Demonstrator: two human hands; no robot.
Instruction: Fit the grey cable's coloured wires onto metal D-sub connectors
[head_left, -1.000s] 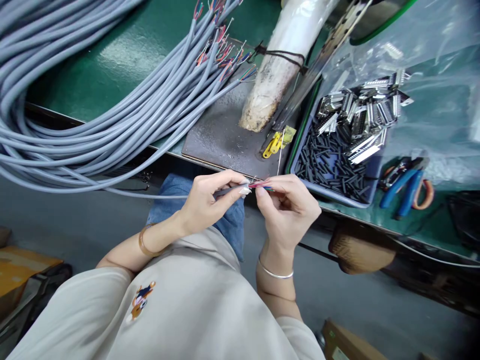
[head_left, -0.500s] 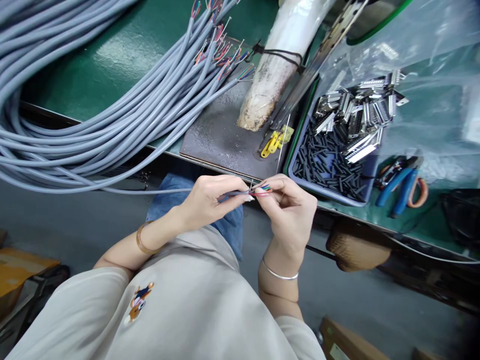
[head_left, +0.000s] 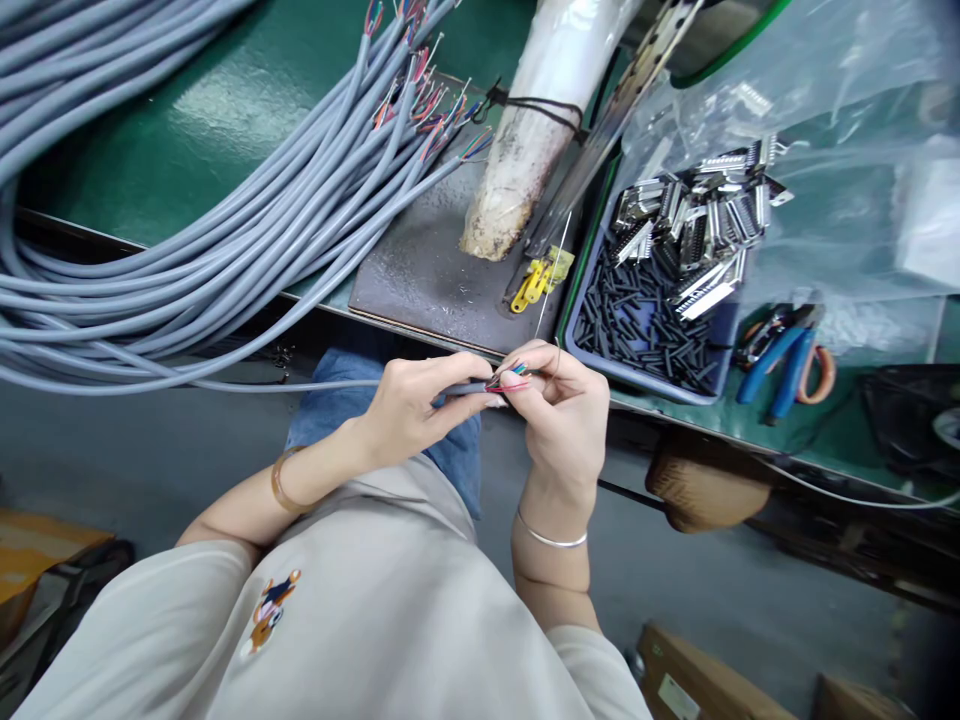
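Thumb pressed toward the forefinger, the bare left hand (head_left: 412, 410) grips a slim, round, grey plastic-sheathed cable (head_left: 330, 385) near its stripped end. The bare right hand (head_left: 566, 410), just to its right, pinches the thin coloured wires (head_left: 504, 387) that emerge from that end, a red one among them; its other fingers are curled in. Both hands are at the near edge of the glossy green worktop (head_left: 210, 110), and the held cable runs off to the left.

Beyond the hands lies a dark grey flat board (head_left: 427, 290), carrying some small bright-yellow pieces (head_left: 534, 283) and the browned end of a white plastic-wrapped roll (head_left: 517, 140) tied with black cord (head_left: 547, 105). To the left and far side sweeps a thick bundle of grey cables (head_left: 262, 240), coloured wire ends splayed over the board.

To the right is a blue plastic tray (head_left: 637, 383) with short black tubes (head_left: 637, 335) on the near side and silvery metal connectors (head_left: 690, 215) on the far side. Farther right lie blue-handled metal pliers (head_left: 784, 365).
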